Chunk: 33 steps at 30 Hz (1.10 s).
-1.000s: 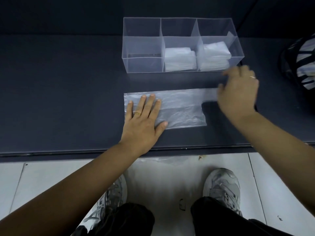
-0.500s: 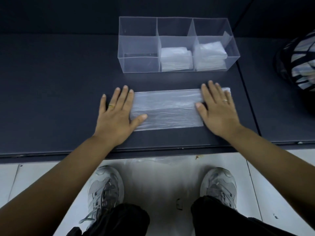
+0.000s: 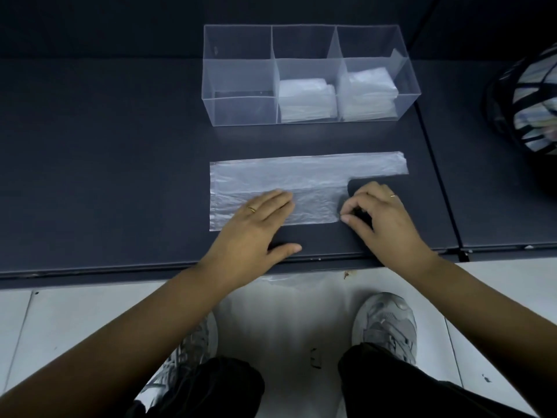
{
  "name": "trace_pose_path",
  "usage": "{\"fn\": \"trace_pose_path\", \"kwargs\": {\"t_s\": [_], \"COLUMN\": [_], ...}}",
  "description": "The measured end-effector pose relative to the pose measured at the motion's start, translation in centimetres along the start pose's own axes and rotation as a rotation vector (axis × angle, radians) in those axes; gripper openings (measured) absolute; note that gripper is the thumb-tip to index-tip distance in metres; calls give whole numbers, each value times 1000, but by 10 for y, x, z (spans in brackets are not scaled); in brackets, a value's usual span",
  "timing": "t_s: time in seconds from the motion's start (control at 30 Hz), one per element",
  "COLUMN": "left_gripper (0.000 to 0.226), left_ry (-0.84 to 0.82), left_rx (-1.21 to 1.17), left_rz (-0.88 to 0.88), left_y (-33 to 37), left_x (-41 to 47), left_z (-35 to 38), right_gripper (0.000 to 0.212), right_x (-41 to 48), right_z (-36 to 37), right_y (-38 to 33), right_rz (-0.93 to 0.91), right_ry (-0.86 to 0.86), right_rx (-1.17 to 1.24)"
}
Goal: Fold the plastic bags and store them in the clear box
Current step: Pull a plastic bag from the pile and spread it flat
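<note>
**Plastic bag flat on the table, both hands at its near edge**

On my remote feed the bag lies spread out flat in front of the clear box, near it but not touching. One handle strip reaches out to the right along the far edge. The left hand rests on the near left part. Its fingers are straight and press the film down, and the thumb is on bare table. The right hand sits at the bag's near right corner with its fingers curled. Thumb and forefinger tips meet at the bag's edge, and I cannot tell whether they have caught any film. Folded bags are stacked in the box's middle and right compartments. A striped bundle lies at the table's right end.
</note>
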<state>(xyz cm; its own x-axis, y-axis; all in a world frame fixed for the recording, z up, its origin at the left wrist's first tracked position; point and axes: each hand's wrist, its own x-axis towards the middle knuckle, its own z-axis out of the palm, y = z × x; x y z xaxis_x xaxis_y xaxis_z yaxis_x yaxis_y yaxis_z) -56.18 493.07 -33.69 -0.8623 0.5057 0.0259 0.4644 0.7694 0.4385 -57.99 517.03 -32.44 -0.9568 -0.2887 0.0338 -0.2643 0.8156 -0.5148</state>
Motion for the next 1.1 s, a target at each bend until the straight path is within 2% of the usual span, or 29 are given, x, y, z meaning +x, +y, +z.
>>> {"fn": "trace_pose_path", "kwargs": {"t_s": [0.1,0.2,0.27,0.3,0.37,0.43,0.47,0.5,0.53,0.6,0.67,0.73,0.83,0.93,1.03,1.1], "left_gripper": [63,49,35,30,26,26,26,26,26,26,25,24,18,16,8,12], "left_ry": [55,143,206,225,225,208,200,193,187,170,153,170,234,283,339,420], "left_rx": [-6,-13,-12,-22,-48,-62,-67,-72,-77,-89,-122,-210,-473,-667,-714,-661], "left_rz": [-35,-61,-60,-60,-68,-78,-86,-97,-106,-112,-109,-181,-436,-638,-745,-784], "left_y": [-3,-4,-4,-5,-6,-6,-6,-5,-3,-2,-7,-18,-40,-61,-75,-76], "left_x": [0,3,5,6,6,7,7,7,7,6,3,-1,-7,-8,-7,-7], "left_z": [1,0,-1,-2,-4,-8,-9,-10,-12,-16,-22,-30,-46,-55,-58,-57], "right_gripper": [7,21,22,19,9,55,73,83,83,57,21,3,9,14,15,15], "right_x": [7,15,19,20,18,16,16,16,16,21,28,34,44,51,57,60], "right_z": [0,-18,-29,-32,-36,-33,-27,-19,-9,5,4,-5,-20,-18,-12,-10], "right_y": [1,1,2,3,-1,-17,-26,-35,-42,-44,-37,-21,1,9,11,12], "right_rz": [1,102,154,159,127,10,-70,-147,-199,-199,-112,13,222,344,403,417], "right_ry": [-95,-209,-266,-259,-134,-72,-90,-124,-154,-132,-72,-64,-100,-58,-16,-24], "right_rx": [-57,171,225,200,81,-31,-99,-179,-245,-279,-177,27,293,420,449,410]}}
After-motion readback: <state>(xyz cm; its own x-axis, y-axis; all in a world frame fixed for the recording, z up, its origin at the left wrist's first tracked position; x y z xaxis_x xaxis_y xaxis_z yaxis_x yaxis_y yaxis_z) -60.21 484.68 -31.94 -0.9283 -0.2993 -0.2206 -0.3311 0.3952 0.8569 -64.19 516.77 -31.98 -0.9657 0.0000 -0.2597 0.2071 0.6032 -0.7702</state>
